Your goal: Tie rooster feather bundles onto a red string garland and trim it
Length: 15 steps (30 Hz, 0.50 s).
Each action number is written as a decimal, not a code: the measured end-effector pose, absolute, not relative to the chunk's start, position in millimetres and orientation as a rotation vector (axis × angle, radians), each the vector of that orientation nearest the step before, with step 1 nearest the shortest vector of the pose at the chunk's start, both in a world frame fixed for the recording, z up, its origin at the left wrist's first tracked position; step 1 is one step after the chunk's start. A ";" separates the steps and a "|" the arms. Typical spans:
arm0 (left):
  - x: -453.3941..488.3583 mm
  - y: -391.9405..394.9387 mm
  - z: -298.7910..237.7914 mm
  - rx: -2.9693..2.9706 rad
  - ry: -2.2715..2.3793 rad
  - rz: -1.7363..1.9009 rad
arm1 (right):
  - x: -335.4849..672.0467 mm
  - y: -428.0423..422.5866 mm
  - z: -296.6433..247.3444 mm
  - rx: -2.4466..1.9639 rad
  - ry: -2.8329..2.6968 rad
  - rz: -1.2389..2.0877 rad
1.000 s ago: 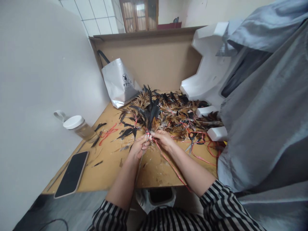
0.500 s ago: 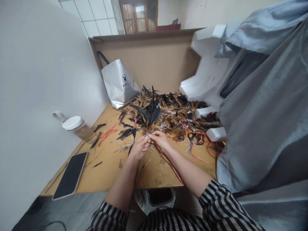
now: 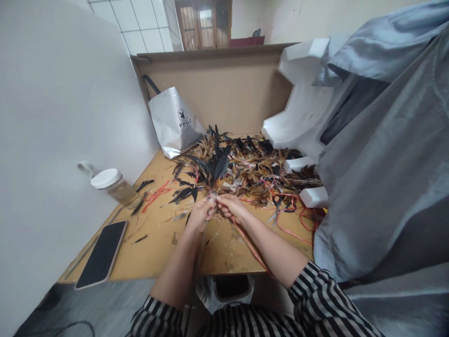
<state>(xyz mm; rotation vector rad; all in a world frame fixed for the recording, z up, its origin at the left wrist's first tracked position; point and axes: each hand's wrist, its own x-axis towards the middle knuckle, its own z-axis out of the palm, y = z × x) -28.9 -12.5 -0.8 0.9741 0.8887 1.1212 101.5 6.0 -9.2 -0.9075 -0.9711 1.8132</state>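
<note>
At frame center, my left hand (image 3: 200, 213) pinches the base of the dark feather bundle (image 3: 215, 164), whose length runs up-frame from my grip. My right hand (image 3: 232, 208), touching it, holds the red string (image 3: 250, 243) trailing toward lower right.

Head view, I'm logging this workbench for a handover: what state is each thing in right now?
Left hand: closed on the feather bundle's base.
Right hand: pinching the red string at the bundle.
Feather bundle: held upright, tips fanned.
Red string: trailing off the table edge.
Jar: lid on, lying on its side.
Phone: screen dark, flat.
Scissors: lying on the table; open or closed unclear.
Silver bag: leaning against cardboard.
</note>
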 end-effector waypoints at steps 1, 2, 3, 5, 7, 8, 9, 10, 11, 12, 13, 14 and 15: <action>-28.9 -13.0 -0.6 0.990 0.902 1.125 | 102.1 4.9 -8.3 -0.929 -0.994 1.817; -28.7 -13.5 -1.0 1.008 0.916 1.125 | 101.9 3.8 -7.7 -0.961 -1.009 1.798; -28.3 -13.7 -2.0 1.025 0.932 1.126 | 100.9 2.8 -7.5 -0.995 -1.022 1.763; -27.0 -13.8 -5.4 1.060 0.976 1.134 | 97.2 1.1 -8.5 -1.052 -1.033 1.647; -25.0 -13.0 -9.7 1.099 1.037 1.149 | 92.6 0.2 -10.6 -1.087 -1.039 1.504; -23.9 -12.4 -11.8 1.122 1.068 1.163 | 90.5 -0.2 -11.7 -1.095 -1.040 1.444; -23.0 -11.7 -13.5 1.151 1.096 1.181 | 88.7 -0.6 -12.6 -1.098 -1.037 1.402; -22.2 -11.2 -14.9 1.191 1.126 1.205 | 87.4 -1.2 -13.3 -1.098 -1.031 1.380; -21.5 -10.8 -15.9 1.246 1.156 1.232 | 86.4 -1.9 -13.5 -1.102 -1.021 1.371; -21.1 -10.8 -16.3 1.316 1.191 1.262 | 85.7 -2.8 -13.4 -1.109 -1.010 1.370; -20.7 -11.3 -16.4 1.401 1.238 1.293 | 85.4 -3.9 -12.9 -1.118 -0.999 1.374; -20.5 -12.2 -16.0 1.492 1.300 1.316 | 85.2 -5.2 -12.1 -1.127 -0.989 1.381; -20.1 -13.7 -15.3 1.583 1.380 1.324 | 85.1 -6.4 -11.1 -1.136 -0.979 1.394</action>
